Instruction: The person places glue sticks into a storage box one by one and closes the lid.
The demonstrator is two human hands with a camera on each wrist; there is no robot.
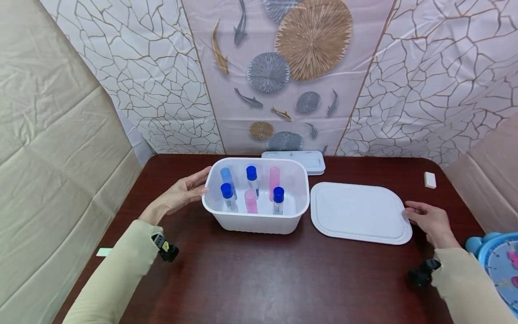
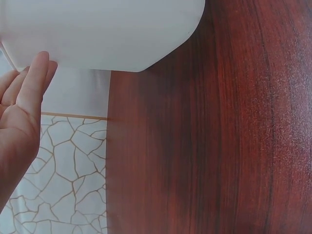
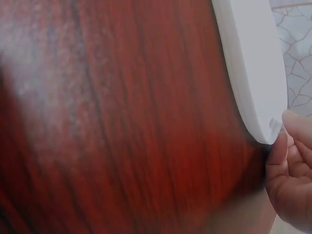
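Note:
A white plastic bin (image 1: 255, 222) stands on the table with several small upright tubes inside, some with dark blue caps (image 1: 278, 194), others pink (image 1: 250, 200) or light blue. At the bin's left rim, my left hand (image 1: 182, 195) touches the side with fairly straight fingers; the left wrist view shows them against the outer wall (image 2: 107, 39). To the right of the bin lies a flat white lid (image 1: 360, 213) with rounded corners. My right hand (image 1: 430, 220) pinches its right edge between thumb and fingers (image 3: 279, 148), as the right wrist view shows.
Behind the bin sits a pale flat box (image 1: 301, 161). A small white block (image 1: 430, 180) rests near the table's right edge, and a blue round clock-like object (image 1: 499, 265) stands at the far right. Patterned cloth hangs behind the table (image 1: 259, 279).

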